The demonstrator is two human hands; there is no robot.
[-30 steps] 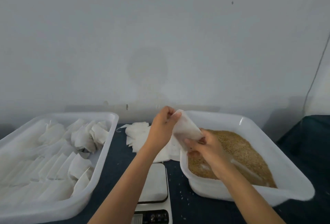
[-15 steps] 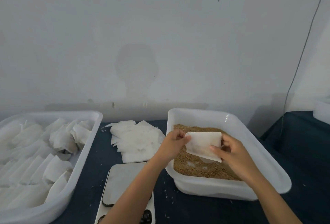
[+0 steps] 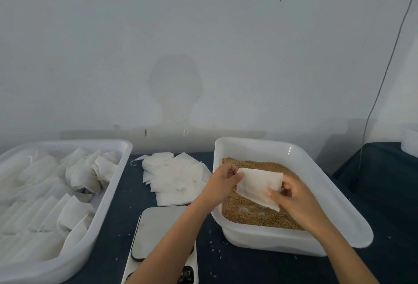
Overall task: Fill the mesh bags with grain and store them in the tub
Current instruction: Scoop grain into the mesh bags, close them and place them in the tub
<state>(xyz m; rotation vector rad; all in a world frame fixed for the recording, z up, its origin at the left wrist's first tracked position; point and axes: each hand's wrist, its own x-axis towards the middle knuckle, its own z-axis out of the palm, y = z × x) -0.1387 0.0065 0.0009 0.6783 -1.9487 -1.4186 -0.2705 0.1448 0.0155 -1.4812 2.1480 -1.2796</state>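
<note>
Mesh, white and thin, makes up the small flat rectangular bag (image 3: 260, 184) you hold just right of the frame's centre, above the grain. Your left hand (image 3: 222, 179) pinches its upper left corner between curled fingers and thumb; your right hand (image 3: 291, 195) grips its right edge, thumb (image 3: 272, 193) lying across the front face near the lower corner, fingers curled behind. The bag is tilted, its left end higher, and looks limp; you cannot tell from here whether any grain is inside it.

Directly beneath lies the golden-brown grain (image 3: 253, 211), filling the bottom of the white rectangular plastic tub (image 3: 294, 154) at centre right. Left of that tub, in the middle of the frame, a loose pile of flat white empty mesh bags (image 3: 176, 179) rests on the dark blue tablecloth (image 3: 384, 227). Below the pile, at bottom centre, sits a white digital kitchen scale with a grey metal platform (image 3: 156, 229), partly covered by your left forearm. Stray grains dot the cloth around the scale and the tub.

At the left edge stands a second white rectangular plastic tub (image 3: 113, 184), holding rows of white bags (image 3: 45, 211), some crumpled near its far end. A pale grey wall (image 3: 181, 46) fills the upper frame, with a thin grey cable (image 3: 389, 62) hanging at the right.
</note>
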